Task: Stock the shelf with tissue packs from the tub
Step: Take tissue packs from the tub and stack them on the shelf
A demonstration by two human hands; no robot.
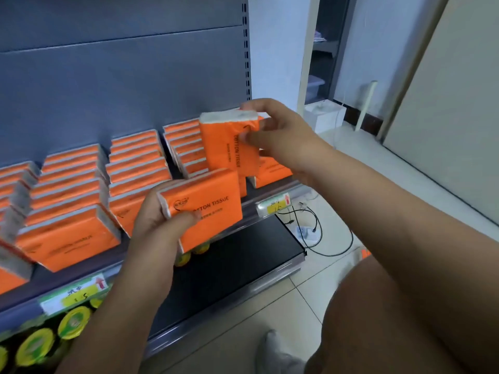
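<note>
My left hand (159, 225) grips an orange tissue pack (208, 209) by its left end, held flat in front of the shelf's edge. My right hand (280, 139) pinches a second orange pack (229, 144) upright, thumb on its face, above the right end of the grey shelf (81, 268). Several rows of stacked orange tissue packs (70, 209) fill the shelf from the left to the middle. Another pack (272, 174) stands under my right wrist at the shelf's right end. The tub is not in view.
Yellow price tags (78, 292) sit on the shelf rail. Below, a lower shelf holds yellow-lidded jars (75, 322) at left and bare black board (229, 265) at right. Cables and a power strip (305, 233) lie on the tiled floor. My knee (378, 319) is at lower right.
</note>
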